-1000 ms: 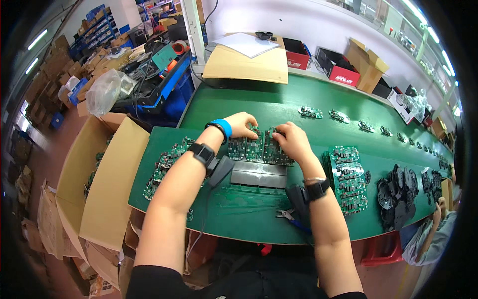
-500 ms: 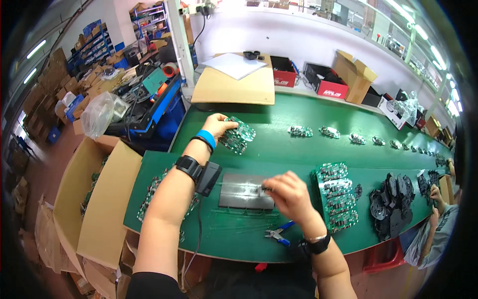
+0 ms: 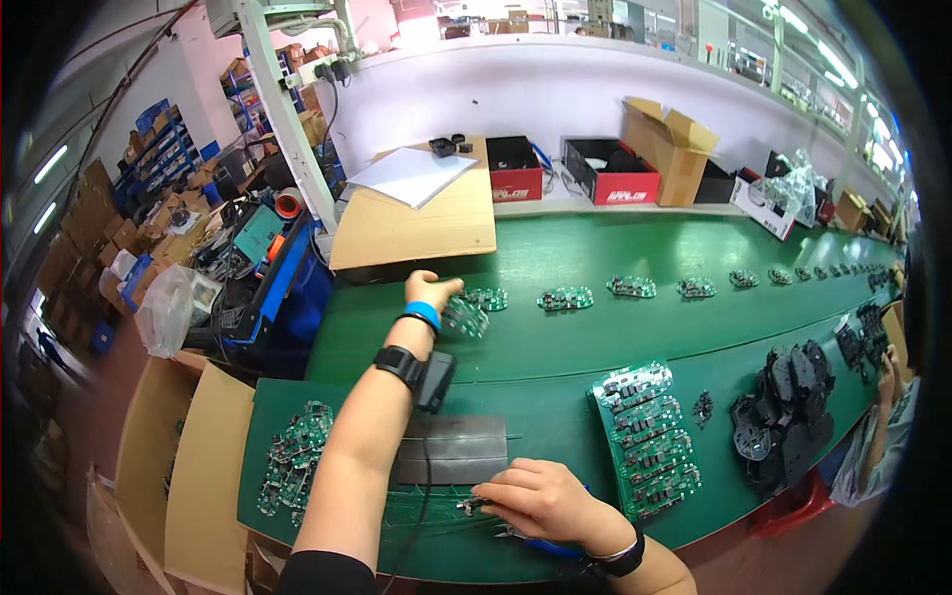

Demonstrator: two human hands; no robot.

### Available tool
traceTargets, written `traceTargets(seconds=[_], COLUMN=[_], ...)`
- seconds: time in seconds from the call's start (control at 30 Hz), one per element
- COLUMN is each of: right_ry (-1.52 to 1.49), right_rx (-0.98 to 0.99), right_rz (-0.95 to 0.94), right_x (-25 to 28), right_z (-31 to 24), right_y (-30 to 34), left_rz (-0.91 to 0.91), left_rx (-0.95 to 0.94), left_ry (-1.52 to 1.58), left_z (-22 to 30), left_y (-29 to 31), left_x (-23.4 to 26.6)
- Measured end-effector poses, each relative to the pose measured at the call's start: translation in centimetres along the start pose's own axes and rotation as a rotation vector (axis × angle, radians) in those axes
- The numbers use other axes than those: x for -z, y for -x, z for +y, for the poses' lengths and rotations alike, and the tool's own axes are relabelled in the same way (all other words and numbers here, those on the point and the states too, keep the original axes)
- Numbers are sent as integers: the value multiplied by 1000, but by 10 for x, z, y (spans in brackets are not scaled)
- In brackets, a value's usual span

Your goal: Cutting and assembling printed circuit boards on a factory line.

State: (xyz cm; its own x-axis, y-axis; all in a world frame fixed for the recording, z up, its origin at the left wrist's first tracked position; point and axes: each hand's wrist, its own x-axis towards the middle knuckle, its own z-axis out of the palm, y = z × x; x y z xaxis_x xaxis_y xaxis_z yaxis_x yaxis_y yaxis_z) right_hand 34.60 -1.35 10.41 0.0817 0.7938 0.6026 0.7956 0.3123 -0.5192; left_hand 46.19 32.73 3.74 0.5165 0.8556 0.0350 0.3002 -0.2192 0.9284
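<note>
My left hand [image 3: 432,292] is closed at the left end of a row of green circuit boards [image 3: 565,298] on the bench. A green circuit board [image 3: 466,319] hangs from its fingers, close to another board [image 3: 488,297] that lies at the row's end. Pinched in my right hand [image 3: 540,503] is a small dark part [image 3: 474,506], too small to name. That hand is just in front of a grey metal plate [image 3: 454,454]. Blue-handled pliers [image 3: 550,546] lie partly hidden beneath it.
Loose boards are piled [image 3: 299,458] at left, beside an open cardboard box [image 3: 203,466]. On the right are stacked board panels [image 3: 650,441], a small board [image 3: 702,409] and black plastic housings [image 3: 783,412]. A cardboard sheet [image 3: 426,233] overhangs the back. A co-worker's hands [image 3: 888,372] are at far right.
The view has shifted. My left hand has reached the row's left end, where a board now lies by its fingers. My right hand has come nearer the front edge, over the pliers, still pinching the part.
</note>
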Motion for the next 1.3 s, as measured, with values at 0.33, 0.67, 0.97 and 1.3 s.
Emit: traceTargets(seconds=[0.33,0.67,0.97,1.3], right_ry=[-86,-50,-16,-31], right_rx=[-20,-402,-407,-362], right_rz=[-33,350,524,295], right_x=[-15,-9,-14,-17], right_z=[-3,-5,2,-2], right_y=[-2,-2,-2,-1], left_rz=[349,-1527,-996,124], left_rx=[60,-552,-259,293], left_ry=[-380,-264,-201,112], left_z=[-57,104,88,-47], left_y=[-62,133,116,-40], left_x=[79,96,129,173])
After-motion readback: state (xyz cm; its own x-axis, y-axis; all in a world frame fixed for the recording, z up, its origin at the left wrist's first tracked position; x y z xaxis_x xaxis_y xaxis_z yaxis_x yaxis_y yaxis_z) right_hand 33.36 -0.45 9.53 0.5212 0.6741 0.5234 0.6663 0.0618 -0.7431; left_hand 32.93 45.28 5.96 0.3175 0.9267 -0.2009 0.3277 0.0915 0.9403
